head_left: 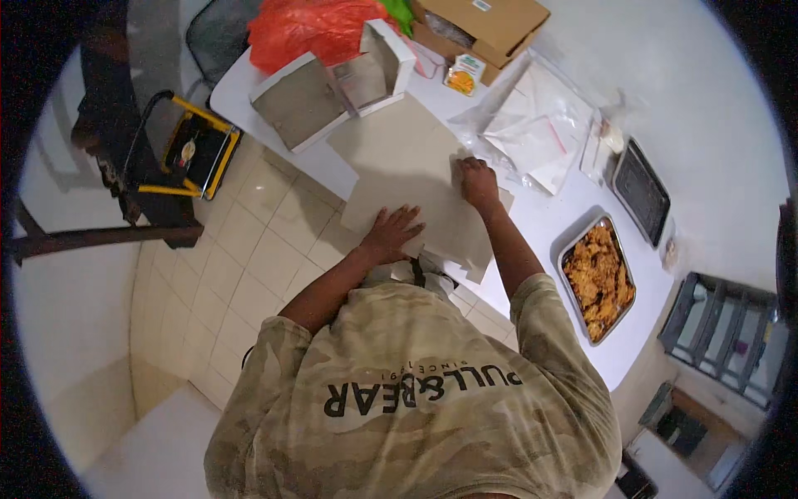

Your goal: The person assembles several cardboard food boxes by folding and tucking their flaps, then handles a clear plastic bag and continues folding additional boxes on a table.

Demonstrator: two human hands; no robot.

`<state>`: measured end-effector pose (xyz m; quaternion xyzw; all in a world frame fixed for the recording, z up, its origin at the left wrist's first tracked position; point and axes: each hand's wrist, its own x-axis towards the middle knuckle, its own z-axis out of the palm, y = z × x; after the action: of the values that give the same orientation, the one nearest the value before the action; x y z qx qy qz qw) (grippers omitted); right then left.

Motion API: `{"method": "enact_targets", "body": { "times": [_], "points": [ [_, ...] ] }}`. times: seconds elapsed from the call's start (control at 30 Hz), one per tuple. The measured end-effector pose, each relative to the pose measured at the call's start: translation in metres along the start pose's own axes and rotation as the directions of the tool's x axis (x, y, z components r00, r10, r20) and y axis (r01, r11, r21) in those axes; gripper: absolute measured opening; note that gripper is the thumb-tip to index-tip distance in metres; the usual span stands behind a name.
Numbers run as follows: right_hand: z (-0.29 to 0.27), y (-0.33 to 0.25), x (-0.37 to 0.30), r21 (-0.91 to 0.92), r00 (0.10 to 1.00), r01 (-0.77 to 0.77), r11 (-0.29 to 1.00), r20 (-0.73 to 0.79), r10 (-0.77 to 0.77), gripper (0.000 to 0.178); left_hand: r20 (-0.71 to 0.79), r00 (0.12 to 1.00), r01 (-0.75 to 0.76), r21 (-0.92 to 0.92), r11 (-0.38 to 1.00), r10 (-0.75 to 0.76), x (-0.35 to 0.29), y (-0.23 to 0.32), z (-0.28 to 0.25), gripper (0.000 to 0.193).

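A flat grey cardboard box blank point(399, 150) with cut flaps lies across the white table in front of me, its near part reaching my body. My left hand point(394, 236) rests on its near left part, palm down with the fingers spread. At the right side of the blank, my right hand point(478, 180) has its fingers bent and closed on the edge, by a small flap. Just beyond the blank stands a partly folded open box point(301, 101), white outside and grey inside.
A red plastic bag point(307, 33) and a brown carton point(490, 25) sit at the back. Clear plastic with white sheets point(532, 125) lies to the right, near a tray of fried food point(597, 279) and a dark tray point(642, 191). A yellow-framed trolley point(195, 154) stands on the left floor.
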<state>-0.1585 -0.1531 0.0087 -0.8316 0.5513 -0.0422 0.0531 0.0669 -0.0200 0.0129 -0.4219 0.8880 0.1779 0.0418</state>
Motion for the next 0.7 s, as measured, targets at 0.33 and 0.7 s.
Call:
{"method": "enact_targets", "body": {
  "times": [0.33,0.7],
  "points": [
    [-0.008,-0.045,0.019,0.118,0.961,-0.241,0.963,0.169,0.22,0.058,0.017,0.999,-0.034,-0.015,0.999,0.034,0.004,-0.014,0.007,0.055],
    [0.036,-0.075,-0.066,-0.109,0.993,0.049,0.993,-0.105,-0.06,0.055,0.094,0.93,0.366,-0.159,0.917,-0.355,0.027,-0.02,0.001,0.09]
  ]
}}
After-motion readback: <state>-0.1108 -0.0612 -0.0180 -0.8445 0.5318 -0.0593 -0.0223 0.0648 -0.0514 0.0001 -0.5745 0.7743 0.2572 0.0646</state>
